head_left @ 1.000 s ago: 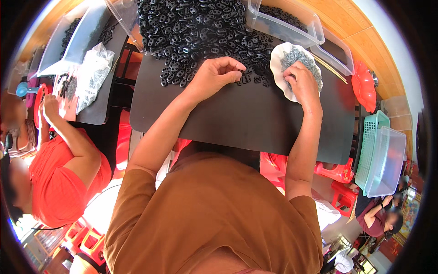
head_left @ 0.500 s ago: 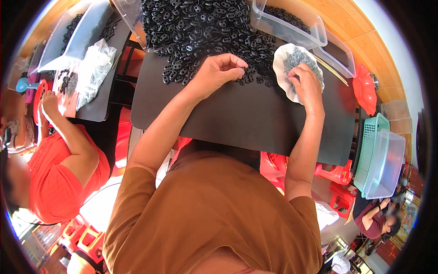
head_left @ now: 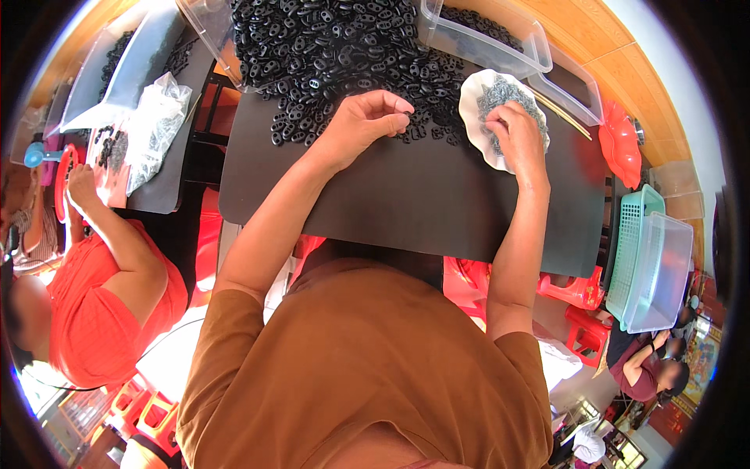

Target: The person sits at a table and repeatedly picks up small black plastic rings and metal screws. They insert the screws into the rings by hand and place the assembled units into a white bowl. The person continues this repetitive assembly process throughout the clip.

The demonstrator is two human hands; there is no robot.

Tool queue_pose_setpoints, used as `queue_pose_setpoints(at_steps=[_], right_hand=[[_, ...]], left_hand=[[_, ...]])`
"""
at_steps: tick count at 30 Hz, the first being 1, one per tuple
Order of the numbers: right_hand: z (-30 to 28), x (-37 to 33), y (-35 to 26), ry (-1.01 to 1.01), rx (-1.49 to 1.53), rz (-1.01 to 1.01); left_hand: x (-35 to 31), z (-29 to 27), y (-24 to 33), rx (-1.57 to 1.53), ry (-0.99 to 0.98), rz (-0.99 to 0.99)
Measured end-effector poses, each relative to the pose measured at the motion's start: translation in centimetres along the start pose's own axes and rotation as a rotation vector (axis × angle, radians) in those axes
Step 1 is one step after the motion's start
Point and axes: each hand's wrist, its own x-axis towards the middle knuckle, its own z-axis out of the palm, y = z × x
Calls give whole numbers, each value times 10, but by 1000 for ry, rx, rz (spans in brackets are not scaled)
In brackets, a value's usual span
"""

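You work on a matt black mat (head_left: 422, 203), smooth like rubber or foam sheet. The heap of black pieces (head_left: 336, 47) looks like dull moulded plastic. The white dish (head_left: 473, 117) is glossy and holds small grey metal-looking parts (head_left: 500, 94). The clear tubs (head_left: 484, 35) are shiny plastic; your brown shirt (head_left: 367, 367) is soft matt cloth.

The right hand (head_left: 516, 137) covers part of the white dish (head_left: 473, 105), so its fingers are hidden. The pile of black pieces (head_left: 336, 39) runs off the top edge. What the left hand (head_left: 363, 121) pinches is too small to tell.
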Motion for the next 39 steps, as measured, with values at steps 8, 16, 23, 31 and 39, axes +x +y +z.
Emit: queue_pose_setpoints(at_steps=[8,16,23,31,39], right_hand=[[-6,-1,-4,71,85,4],[2,-2,-1,-82,121,25],[3,0,-2,-64,167,46],[1,0,-2,34,166,-14],[-3,2,-2,-10,755,217]], left_hand=[[-1,0,0,-5,2,0],[0,0,-1,1,-1,-12],[1,0,-2,-13,-8,-12],[2,-1,-5,-46,-25,-5],[0,0,-2,-106,-32,-18]])
